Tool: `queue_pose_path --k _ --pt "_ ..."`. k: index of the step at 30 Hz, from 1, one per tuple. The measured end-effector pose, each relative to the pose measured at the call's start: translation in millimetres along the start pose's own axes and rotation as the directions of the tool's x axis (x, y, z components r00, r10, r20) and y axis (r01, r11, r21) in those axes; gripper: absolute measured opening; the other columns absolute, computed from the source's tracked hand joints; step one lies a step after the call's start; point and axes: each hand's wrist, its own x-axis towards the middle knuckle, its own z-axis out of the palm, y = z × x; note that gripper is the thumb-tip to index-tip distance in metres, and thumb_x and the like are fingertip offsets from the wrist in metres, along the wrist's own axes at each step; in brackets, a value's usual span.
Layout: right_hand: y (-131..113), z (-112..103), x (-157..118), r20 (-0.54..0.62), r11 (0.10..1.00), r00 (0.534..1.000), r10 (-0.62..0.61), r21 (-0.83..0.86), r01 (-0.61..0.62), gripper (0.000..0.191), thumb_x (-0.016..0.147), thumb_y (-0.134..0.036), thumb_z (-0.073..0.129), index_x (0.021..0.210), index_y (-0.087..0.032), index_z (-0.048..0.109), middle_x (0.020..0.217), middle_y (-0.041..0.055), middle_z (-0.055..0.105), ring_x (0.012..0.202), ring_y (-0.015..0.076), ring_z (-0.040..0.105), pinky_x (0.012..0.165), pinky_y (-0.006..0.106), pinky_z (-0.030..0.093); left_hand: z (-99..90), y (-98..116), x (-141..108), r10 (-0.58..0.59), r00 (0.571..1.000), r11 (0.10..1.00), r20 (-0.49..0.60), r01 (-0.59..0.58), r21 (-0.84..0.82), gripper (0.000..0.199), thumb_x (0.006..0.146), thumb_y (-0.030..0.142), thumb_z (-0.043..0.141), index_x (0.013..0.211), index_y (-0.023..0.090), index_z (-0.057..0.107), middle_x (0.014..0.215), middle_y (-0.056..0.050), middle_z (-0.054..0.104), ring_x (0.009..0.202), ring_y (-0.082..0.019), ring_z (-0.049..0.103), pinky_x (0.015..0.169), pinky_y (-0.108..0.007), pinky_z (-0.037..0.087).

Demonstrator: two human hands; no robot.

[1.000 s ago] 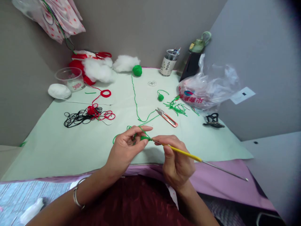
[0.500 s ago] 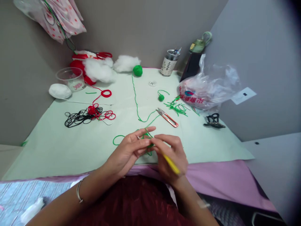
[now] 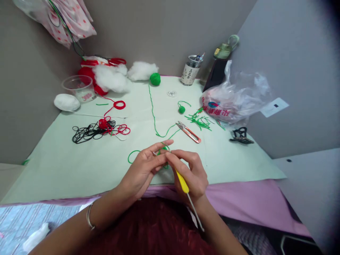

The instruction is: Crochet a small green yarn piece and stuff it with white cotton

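Note:
Green yarn (image 3: 164, 151) is pinched in my left hand (image 3: 148, 164), with a strand over the raised index finger. My right hand (image 3: 191, 173) grips a crochet hook with a yellow handle (image 3: 182, 181); its metal shaft points down toward my wrist. Both hands meet at the yarn, and the fingertips hide most of the small piece. A green loop (image 3: 133, 156) lies left of my fingers. From the green yarn ball (image 3: 155, 79) at the back, a strand runs down the cloth toward my hands. Orange thread snips (image 3: 189, 132) rest just beyond my right hand.
Black yarn (image 3: 86, 133) and red yarn (image 3: 105, 123) lie tangled at the left, near white stuffing (image 3: 111, 78) and a clear cup (image 3: 79, 88). At the right are green scraps (image 3: 200, 120), a plastic bag (image 3: 233, 101) and a black hair claw (image 3: 241, 136).
My right hand has shifted slightly left and turned, so the yellow handle is steeper and its metal shaft now shows. My left hand has moved a little upward.

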Motion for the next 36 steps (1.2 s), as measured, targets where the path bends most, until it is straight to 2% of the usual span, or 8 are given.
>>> queue_pose_path --k 3,7,11,17,25,30,33,36 --pt "0 -3 5 -0.072 0.982 0.986 0.151 0.13 -0.141 0.03 0.098 -0.011 0.064 0.119 -0.028 0.077 0.1 0.0058 0.078 0.089 0.0204 0.074 0.076 0.035 0.062 -1.6 4 2 -0.105 0.994 0.989 0.021 0.107 -0.103 0.037 0.074 0.024 0.09 0.11 0.016 0.083 0.089 -0.004 0.072 0.08 -0.013 0.065 0.088 -0.029 0.053" --pt "-3 -4 16 -0.074 0.844 0.905 0.42 0.398 -0.359 0.019 0.102 -0.02 0.06 0.099 -0.024 0.078 0.085 0.0024 0.075 0.071 0.0157 0.068 0.065 0.031 0.058 0.1 6 1 0.004 1.0 1.0 -0.002 -0.004 -0.017 0.033 0.075 0.023 0.089 0.108 0.02 0.083 0.08 0.001 0.067 0.068 -0.009 0.054 0.085 -0.029 0.051" --pt "-1 0 17 0.021 0.79 0.888 0.459 0.447 -0.419 0.015 0.101 -0.026 0.064 0.097 -0.024 0.079 0.089 0.0031 0.079 0.078 0.0166 0.072 0.07 0.03 0.06 2.6 3 -2 0.108 0.994 0.972 0.024 -0.111 0.207 0.032 0.08 0.027 0.085 0.112 0.023 0.083 0.085 0.0 0.067 0.068 -0.011 0.048 0.068 -0.025 0.041" --pt "6 -1 13 0.106 0.622 0.833 0.542 0.616 -0.483 0.021 0.106 -0.032 0.056 0.1 -0.023 0.074 0.091 0.0025 0.078 0.072 0.0141 0.071 0.071 0.03 0.06 -1.7 4 -4 0.167 0.986 0.942 0.022 -0.166 0.293 0.028 0.083 0.028 0.08 0.111 0.024 0.083 0.088 -0.002 0.065 0.081 -0.015 0.053 0.074 -0.028 0.041" --pt "-9 -10 12 0.024 0.946 0.973 0.229 0.229 -0.229 0.024 0.105 -0.014 0.052 0.114 -0.025 0.071 0.097 0.0026 0.077 0.082 0.0156 0.073 0.076 0.032 0.059 -4.8 3 -5 0.329 0.944 0.808 0.014 -0.289 0.514 0.028 0.085 0.021 0.078 0.113 0.025 0.082 0.088 0.0 0.063 0.077 -0.014 0.051 0.074 -0.027 0.041" --pt "-6 -6 8 0.023 0.998 1.0 0.014 0.059 -0.016 0.03 0.102 -0.01 0.052 0.124 -0.025 0.067 0.098 0.0064 0.078 0.086 0.0194 0.075 0.074 0.035 0.062 -1.8 1 -6 0.443 0.897 0.727 0.011 -0.366 0.581 0.029 0.085 0.016 0.077 0.111 0.027 0.083 0.085 0.002 0.059 0.072 -0.012 0.049 0.076 -0.027 0.041" --pt "0 -1 3 0.035 0.991 0.995 -0.089 -0.097 0.092 0.035 0.098 -0.012 0.062 0.128 -0.028 0.07 0.103 0.0081 0.079 0.092 0.0216 0.077 0.077 0.035 0.064 -1.2 -2 -6 0.339 0.94 0.852 -0.031 -0.293 0.433 0.038 0.082 0.02 0.082 0.12 0.026 0.08 0.084 0.002 0.06 0.071 -0.011 0.049 0.074 -0.026 0.042" --pt "2 0 0 -0.008 0.991 0.998 -0.068 -0.119 0.067 0.036 0.096 -0.014 0.066 0.126 -0.031 0.073 0.107 0.008 0.078 0.097 0.0229 0.076 0.077 0.036 0.064 -1.9 0 -3 0.054 0.998 0.989 0.01 -0.055 0.135 0.047 0.079 0.025 0.086 0.125 0.022 0.078 0.076 0.004 0.058 0.06 -0.008 0.041 0.069 -0.024 0.043"
